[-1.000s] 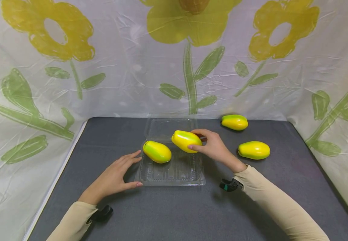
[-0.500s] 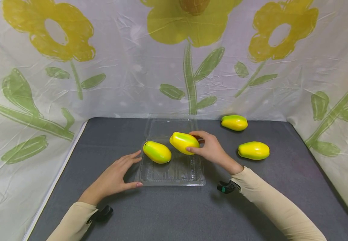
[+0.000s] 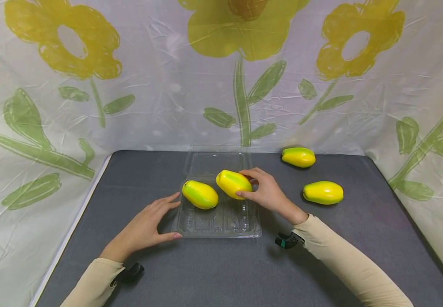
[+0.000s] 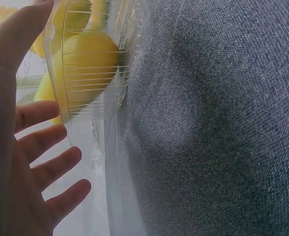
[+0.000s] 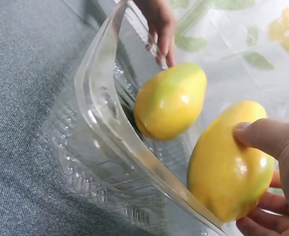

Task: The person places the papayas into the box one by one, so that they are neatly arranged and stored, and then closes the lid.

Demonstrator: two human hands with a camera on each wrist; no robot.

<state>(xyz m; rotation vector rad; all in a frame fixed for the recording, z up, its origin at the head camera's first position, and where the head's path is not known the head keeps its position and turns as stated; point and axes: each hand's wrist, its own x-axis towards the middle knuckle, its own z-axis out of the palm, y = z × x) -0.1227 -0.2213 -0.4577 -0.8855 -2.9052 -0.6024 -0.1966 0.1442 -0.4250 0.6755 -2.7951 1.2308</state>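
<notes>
My right hand grips a yellow-green papaya by its right end, thumb in front and fingers behind, over the right part of a clear plastic clamshell box. In the right wrist view this papaya is at the box's rim. A second papaya lies in the left part of the box. Beside the box's left edge my left hand rests with fingers spread and straight, thumb and fingertips at the rim. The left wrist view shows its fingers loose, holding nothing.
The box's lid is folded open toward the back. Two more papayas lie on the dark grey table to the right, one papaya nearer and another papaya near the back edge. A flower-printed curtain surrounds the table's back and sides.
My right hand has shifted slightly left and toward the front with the papaya, bringing it lower over the box. The left hand and the other papayas have stayed put.
</notes>
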